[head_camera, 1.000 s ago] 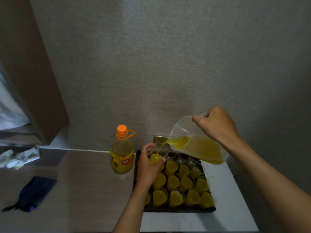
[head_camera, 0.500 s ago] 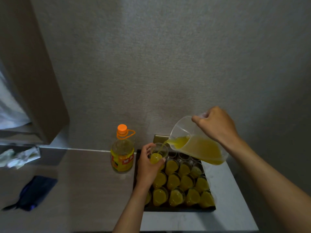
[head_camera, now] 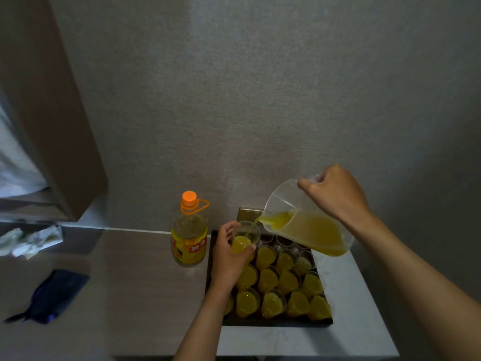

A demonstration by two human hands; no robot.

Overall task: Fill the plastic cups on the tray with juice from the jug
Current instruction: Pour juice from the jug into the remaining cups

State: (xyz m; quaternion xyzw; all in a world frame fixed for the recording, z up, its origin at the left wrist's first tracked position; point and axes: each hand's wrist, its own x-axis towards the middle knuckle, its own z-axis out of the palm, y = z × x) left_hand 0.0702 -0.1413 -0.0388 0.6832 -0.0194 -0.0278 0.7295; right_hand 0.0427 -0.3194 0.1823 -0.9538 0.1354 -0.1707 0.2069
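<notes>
Your left hand point(head_camera: 229, 256) reaches forward, fingers wrapped round a clear plastic cup point(head_camera: 245, 237) held above the black tray's point(head_camera: 276, 322) far-left corner. Your right hand point(head_camera: 335, 194) grips the tilted clear plastic jug point(head_camera: 307, 217), yellow juice streaming into that cup.

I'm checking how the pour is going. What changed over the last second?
Little: juice in the held cup rose slightly. The right hand keeps the jug tilted, the left hand keeps its grip; tray and bottle unmoved.
</notes>
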